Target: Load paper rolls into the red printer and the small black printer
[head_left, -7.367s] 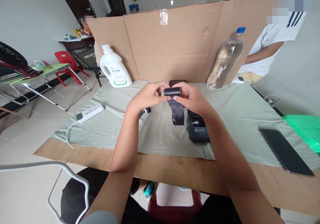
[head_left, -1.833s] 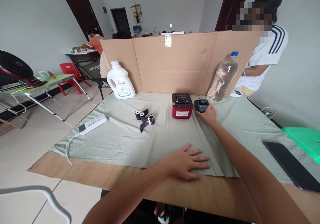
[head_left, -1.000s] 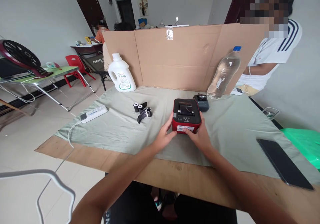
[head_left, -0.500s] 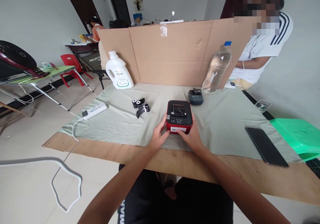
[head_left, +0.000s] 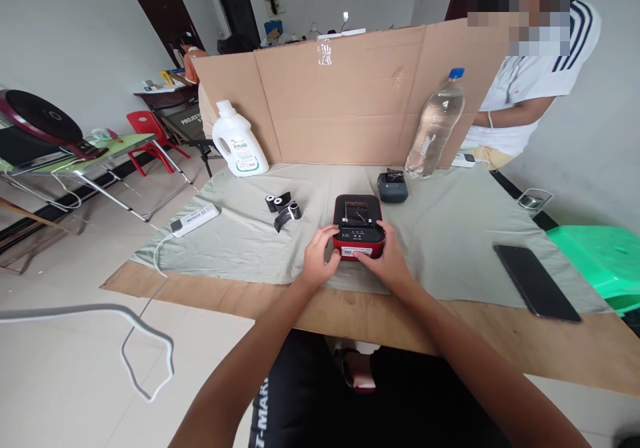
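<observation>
A small red label printer with a black top sits on the grey-green cloth near the table's front edge. My left hand grips its left front corner, fingers curled round it. Its right front side is gripped by my right hand, thumb on the front face. Three black paper rolls, one partly unrolled, lie left of the printer. A dark blue small printer stands behind it, near the plastic water bottle.
A cardboard screen walls the table's back. A white detergent jug stands back left, a white power strip at the left edge, a black phone at right. Behind the screen's right end stands a person in a white shirt.
I rolled a black strip, then set the dark blue printer at the back. Both hands took the red printer and drew it toward the front edge, where they still grip it.
</observation>
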Motion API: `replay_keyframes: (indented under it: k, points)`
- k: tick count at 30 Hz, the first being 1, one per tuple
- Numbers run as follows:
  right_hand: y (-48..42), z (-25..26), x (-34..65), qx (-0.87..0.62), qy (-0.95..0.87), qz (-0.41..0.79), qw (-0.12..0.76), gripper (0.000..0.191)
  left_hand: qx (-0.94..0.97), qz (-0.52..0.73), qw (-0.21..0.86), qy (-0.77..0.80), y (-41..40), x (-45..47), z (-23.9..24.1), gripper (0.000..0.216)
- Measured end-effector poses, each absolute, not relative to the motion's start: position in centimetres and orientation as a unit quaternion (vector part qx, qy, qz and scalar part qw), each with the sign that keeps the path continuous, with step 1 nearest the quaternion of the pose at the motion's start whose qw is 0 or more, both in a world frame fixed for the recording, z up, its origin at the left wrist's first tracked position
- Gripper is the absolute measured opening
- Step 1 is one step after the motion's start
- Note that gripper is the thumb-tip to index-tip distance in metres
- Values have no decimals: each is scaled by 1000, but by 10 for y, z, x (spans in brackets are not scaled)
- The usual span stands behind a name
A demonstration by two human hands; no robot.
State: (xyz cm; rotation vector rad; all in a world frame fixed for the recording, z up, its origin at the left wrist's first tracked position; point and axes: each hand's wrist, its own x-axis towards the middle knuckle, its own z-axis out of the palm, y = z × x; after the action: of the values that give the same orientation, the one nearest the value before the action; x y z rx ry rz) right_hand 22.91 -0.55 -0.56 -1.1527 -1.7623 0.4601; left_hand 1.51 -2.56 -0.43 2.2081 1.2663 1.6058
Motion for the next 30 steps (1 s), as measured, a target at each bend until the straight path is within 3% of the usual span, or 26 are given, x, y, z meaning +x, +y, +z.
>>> replay_keyframes:
  k: [8,30]
  points:
    - [-7,2,231,-486,-729,172,449,79,706,543,51,452,-16,19,-7,51]
    - [-11,3,231,-492,-733,176,435,91,686,550,69,472,-16,17,-14,51]
